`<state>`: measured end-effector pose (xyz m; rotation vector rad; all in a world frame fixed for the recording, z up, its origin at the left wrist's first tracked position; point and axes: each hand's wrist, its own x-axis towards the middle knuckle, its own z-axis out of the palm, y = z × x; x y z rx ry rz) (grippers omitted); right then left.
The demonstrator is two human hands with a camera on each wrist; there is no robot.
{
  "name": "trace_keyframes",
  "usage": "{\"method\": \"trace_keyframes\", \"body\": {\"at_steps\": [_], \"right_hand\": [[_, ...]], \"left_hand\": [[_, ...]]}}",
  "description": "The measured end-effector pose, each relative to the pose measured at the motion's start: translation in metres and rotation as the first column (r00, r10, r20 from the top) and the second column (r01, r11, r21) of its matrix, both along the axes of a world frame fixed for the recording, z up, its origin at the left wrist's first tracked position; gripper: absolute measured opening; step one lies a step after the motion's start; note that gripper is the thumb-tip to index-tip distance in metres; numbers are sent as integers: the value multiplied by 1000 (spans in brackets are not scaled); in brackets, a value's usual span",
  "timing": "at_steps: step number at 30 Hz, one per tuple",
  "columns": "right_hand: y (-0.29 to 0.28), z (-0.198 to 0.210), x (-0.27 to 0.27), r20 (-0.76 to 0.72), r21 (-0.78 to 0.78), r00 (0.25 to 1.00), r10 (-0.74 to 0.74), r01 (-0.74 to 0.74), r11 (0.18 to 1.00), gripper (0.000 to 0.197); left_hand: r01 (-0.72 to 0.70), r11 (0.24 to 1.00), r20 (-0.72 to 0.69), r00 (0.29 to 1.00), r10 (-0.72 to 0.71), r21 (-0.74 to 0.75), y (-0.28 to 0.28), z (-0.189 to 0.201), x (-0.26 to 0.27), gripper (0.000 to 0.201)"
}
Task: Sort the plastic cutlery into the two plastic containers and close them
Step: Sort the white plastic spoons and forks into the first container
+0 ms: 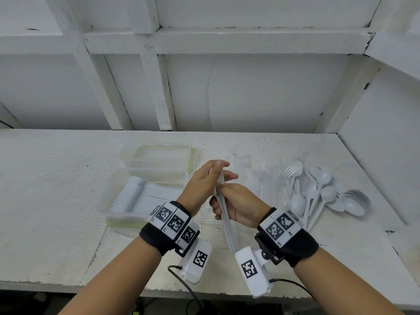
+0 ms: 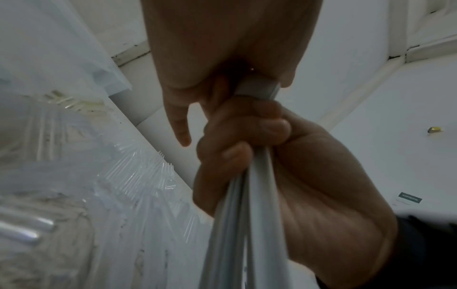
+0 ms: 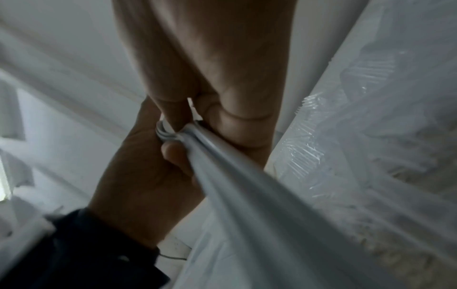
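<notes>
We stand at the white bench (image 1: 56, 178), where the near container (image 1: 106, 205) holds a packed row of white cutlery and the far container (image 1: 156, 160) sits just behind it. Loose spoons (image 1: 322, 194) lie at our right. Both hands meet above the bench: our right hand (image 1: 241, 205) grips a bundle of white handles (image 1: 227, 226), and our left hand (image 1: 202, 185) pinches its upper end.

White, speckled, scuffed table (image 1: 56, 189) beneath a white-painted wall (image 1: 261, 94) with crossing beams (image 1: 154, 92). Black cables (image 1: 181, 280) trailing over the table's near edge. Small brass-coloured fitting (image 2: 434, 129) and dark label (image 2: 410, 197) on a white surface, seen from the left wrist.
</notes>
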<state>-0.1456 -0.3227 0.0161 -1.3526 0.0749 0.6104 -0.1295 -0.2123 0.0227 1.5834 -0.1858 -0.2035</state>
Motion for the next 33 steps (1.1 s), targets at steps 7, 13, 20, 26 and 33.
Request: {"method": "trace_keyframes", "body": {"at_steps": [7,13,20,26,33], "right_hand": [[5,1,-1,-103,-54,978,183,-189,980,40],[8,4,0,-95,-109,975,199,-209,972,44],[19,-7,-11,264,-288,964,-3,82,954,26],[34,-16,-15,609,-618,749,260,243,748,34],[48,0,3,631,-742,643,435,337,579,33]], "left_hand": [[-50,996,-24,999,48,-73,4,-4,3,36],[-62,998,-28,998,62,-27,11,-4,3,30],[-331,936,-140,939,314,-121,26,-7,16,36],[-447,874,-270,880,392,-190,35,-5,18,37],[-401,898,-215,907,362,-181,68,5,22,35]]}}
